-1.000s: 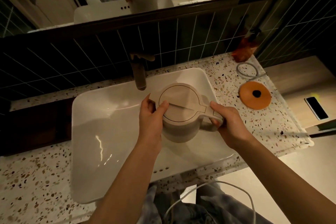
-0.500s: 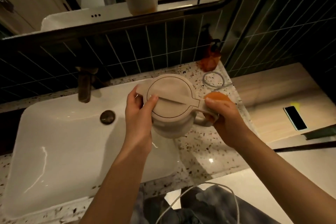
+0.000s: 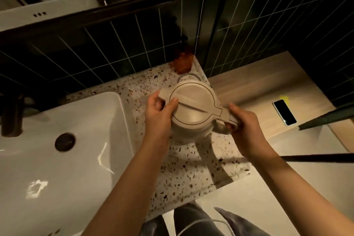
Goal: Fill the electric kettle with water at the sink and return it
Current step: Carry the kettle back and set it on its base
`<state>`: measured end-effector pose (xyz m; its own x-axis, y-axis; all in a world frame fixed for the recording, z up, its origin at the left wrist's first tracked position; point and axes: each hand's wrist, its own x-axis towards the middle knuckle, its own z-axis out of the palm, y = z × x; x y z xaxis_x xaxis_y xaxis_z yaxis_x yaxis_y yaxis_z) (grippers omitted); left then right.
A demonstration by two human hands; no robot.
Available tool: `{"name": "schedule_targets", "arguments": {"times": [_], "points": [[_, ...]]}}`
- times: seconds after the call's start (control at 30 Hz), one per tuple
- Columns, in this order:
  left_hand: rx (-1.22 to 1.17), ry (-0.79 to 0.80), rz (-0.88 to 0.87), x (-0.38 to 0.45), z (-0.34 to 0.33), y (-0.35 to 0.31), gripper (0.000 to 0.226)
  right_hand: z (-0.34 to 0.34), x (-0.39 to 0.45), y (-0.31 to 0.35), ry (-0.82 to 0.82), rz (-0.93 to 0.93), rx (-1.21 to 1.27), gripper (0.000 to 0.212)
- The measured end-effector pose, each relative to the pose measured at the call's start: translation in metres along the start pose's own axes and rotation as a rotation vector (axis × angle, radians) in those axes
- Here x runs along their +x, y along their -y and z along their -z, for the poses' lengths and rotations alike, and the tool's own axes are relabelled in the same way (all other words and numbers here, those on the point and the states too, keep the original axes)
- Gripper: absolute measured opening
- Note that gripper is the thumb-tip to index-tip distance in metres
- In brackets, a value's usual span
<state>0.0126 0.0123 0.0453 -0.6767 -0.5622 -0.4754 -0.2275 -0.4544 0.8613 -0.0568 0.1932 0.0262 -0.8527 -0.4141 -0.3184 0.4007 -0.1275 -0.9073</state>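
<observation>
The beige electric kettle [image 3: 193,110], lid closed, is over the speckled counter [image 3: 191,159] to the right of the white sink [image 3: 47,149]. My left hand [image 3: 158,115] grips its spout side, thumb on the lid. My right hand [image 3: 244,122] is wrapped around the handle. The orange kettle base is hidden under the kettle; only a loop of its grey cord [image 3: 188,76] shows behind. Whether the kettle rests on the base or hovers above it, I cannot tell.
A dark faucet [image 3: 11,119] stands at the sink's left edge, the drain [image 3: 64,141] in the basin. An amber soap bottle [image 3: 183,62] sits in the back corner. A phone [image 3: 284,112] lies on the wooden shelf [image 3: 258,90] at right. Dark tiled wall and mirror behind.
Both hands carried the kettle from over the sink basin rightward to above the counter, where it now covers the orange base. The grip has not changed.
</observation>
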Motion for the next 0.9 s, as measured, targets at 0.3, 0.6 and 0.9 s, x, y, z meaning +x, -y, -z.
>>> {"name": "schedule_targets", "arguments": {"times": [0.3,0.6,0.9], "points": [[0.032,0.016,0.031,0.051,-0.023,0.017,0.049,0.015,0.042,-0.023,-0.147,-0.040,0.101,0.029],[0.049,0.032,0.052,0.067,-0.024,0.038,0.041,0.028,0.057,-0.045,-0.198,-0.042,0.083,0.040],[0.037,0.008,0.044,0.056,-0.022,0.054,0.045,0.042,0.071,-0.055,-0.241,-0.044,-0.030,0.024]]}}
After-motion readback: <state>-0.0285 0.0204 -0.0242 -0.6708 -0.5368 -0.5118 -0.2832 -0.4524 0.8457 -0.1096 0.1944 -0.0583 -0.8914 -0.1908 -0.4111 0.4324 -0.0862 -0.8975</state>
